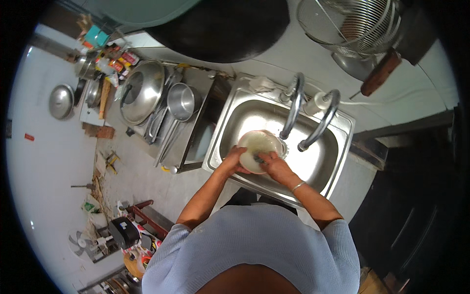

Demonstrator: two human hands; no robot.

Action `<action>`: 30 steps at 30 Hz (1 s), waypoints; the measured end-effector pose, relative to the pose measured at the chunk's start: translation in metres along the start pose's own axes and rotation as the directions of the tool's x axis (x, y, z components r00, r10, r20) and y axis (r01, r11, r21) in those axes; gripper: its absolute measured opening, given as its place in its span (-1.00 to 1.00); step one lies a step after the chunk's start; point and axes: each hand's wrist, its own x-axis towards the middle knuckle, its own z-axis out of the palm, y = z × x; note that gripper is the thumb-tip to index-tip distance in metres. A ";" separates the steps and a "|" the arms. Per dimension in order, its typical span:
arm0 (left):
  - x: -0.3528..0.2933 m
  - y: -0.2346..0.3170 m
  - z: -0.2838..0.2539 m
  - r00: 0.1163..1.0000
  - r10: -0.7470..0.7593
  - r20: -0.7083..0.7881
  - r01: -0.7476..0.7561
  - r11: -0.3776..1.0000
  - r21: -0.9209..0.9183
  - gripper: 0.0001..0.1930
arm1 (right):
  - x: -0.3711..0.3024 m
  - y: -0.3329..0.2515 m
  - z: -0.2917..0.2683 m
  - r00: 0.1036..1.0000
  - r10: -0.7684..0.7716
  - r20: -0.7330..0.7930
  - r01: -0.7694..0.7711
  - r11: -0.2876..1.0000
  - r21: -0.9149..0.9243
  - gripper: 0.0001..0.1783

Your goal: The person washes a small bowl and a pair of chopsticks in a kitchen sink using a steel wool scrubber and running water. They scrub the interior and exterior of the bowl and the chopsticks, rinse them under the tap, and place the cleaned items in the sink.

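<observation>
Holding at frame centre: pale bowl (249, 139), mouth up, over the left part of the steel sink (338, 161). Cannot tell whether its base rests on the basin floor or is held clear.

Left hand (237, 159): grips the bowl's left side, thumb at the rim, remaining fingers mostly hidden. Right hand (277, 167): fingers bent down inside the bowl, at its lower right, beside a small dark item (258, 158). Cannot tell whether that item is pinched or merely touched; its kind is unclear too.

Two curved taps (297, 93) reach in from the sink's back edge, the nearer spout just right of the bowl.

Risks (judgement):
- Slip: if the rim is wet, pressure from the right hand could twist the bowl out of the left grip, since the support seems one-sided.
- Knock: a lift or swing rightward could strike the spout and chip the rim.
- Spill: tipping toward the lower edge of the frame could send any contents over the sink's front lip onto the shirt (264, 235).
</observation>
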 end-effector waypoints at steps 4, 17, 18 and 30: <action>-0.004 -0.041 0.020 0.778 0.576 -0.252 -0.543 0.817 0.193 -0.53 | 0.019 -0.047 0.041 0.938 0.202 -0.282 -0.102 0.938 0.333 -0.74; -0.021 -0.010 0.009 0.892 0.359 -0.274 -0.144 0.802 0.580 -0.44 | 0.011 0.010 0.063 0.947 0.289 -0.141 -0.284 0.957 0.050 -0.72; -0.016 -0.012 0.005 0.851 0.464 -0.248 -0.154 0.670 0.727 -0.41 | 0.010 0.015 0.068 0.907 0.363 -0.212 -0.353 0.932 0.084 -0.72; -0.051 0.018 0.053 0.557 0.761 0.332 -0.136 -0.311 0.941 -0.18 | -0.043 0.007 0.039 0.626 0.723 -0.293 -0.491 0.657 0.572 -0.77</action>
